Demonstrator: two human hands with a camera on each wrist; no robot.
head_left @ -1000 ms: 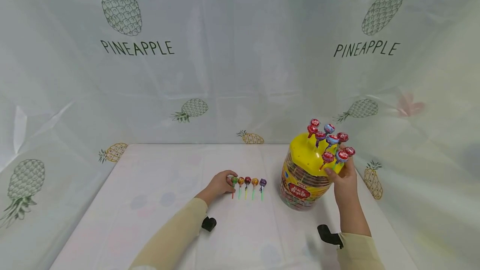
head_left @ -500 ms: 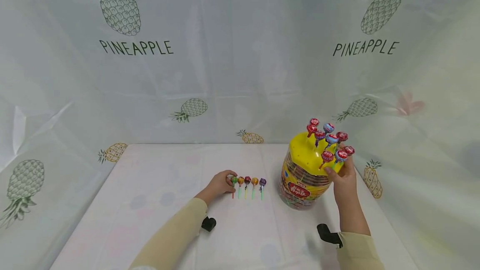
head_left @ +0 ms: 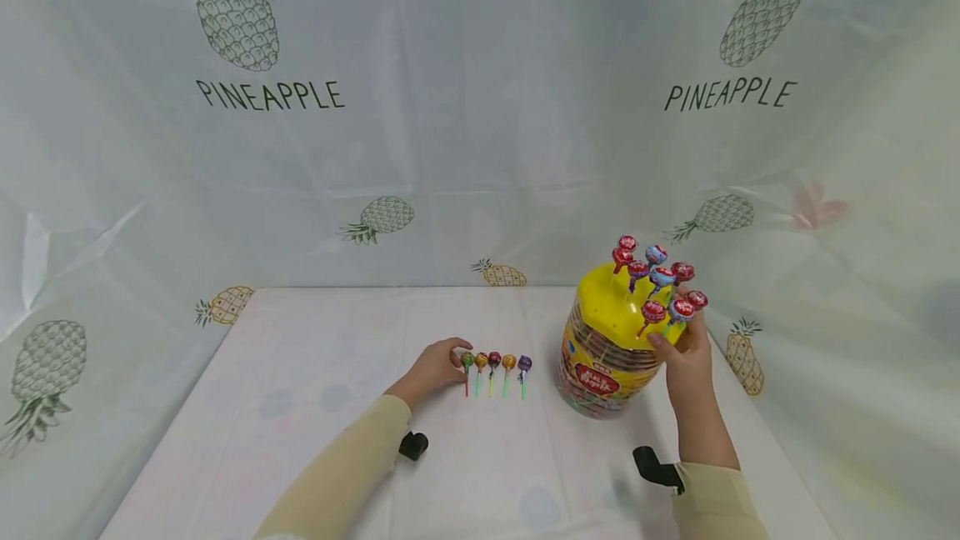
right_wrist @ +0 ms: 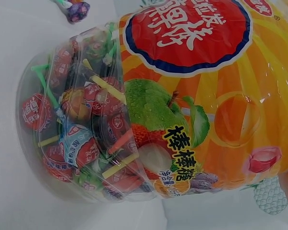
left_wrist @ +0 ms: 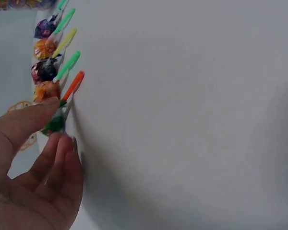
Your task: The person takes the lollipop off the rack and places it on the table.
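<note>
Yellow plastic forms the lid (head_left: pixel 603 302) of the jar (head_left: pixel 597 369), which stands just left of the right hand (head_left: pixel 688 357); that hand grips the lid's near-right edge, thumb in front and fingers behind, mostly hidden. Red, purple and blue lollipops (head_left: pixel 652 312) stick up out of the lid, the nearest ones just above the right thumb. Through the jar's clear body, left of that hand, more wrapped sweets (right_wrist: pixel 77 143) show beside an orange label (right_wrist: pixel 211 129). The left hand (head_left: pixel 432 369) has its thumb and fingertips bent close together round the head of the green lollipop (left_wrist: pixel 54 125), pinching it lightly; its red stick points back toward the person. Four more lie in a row running right from that hand: an orange one (head_left: pixel 481 360), a dark red one (head_left: pixel 494 358), a second orange one (head_left: pixel 509 362) and a purple one (head_left: pixel 525 362). A white cloth (head_left: pixel 322 457) lies beneath both hands, and a pineapple-print curtain (head_left: pixel 480 132) hangs beyond them.
</note>
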